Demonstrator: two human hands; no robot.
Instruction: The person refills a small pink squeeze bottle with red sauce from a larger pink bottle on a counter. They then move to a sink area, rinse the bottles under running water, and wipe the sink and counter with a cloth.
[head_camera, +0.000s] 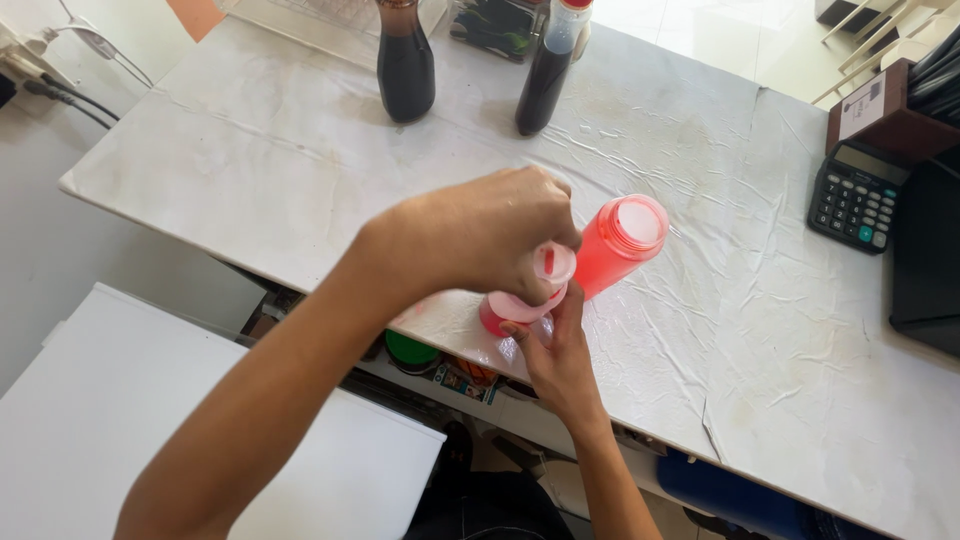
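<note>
I have one view only, from the camera on the wearer's head. It looks steeply down and forward over the near edge of the desk (300, 160), which runs slantwise across the frame from upper left to lower right. It sits close: both forearms rise from the bottom edge and the left hand (480, 235) and right hand (555, 360) meet near the middle. The far side reaches two dark bottles (405, 65) at the top; a calculator (855, 195) marks the right margin.
</note>
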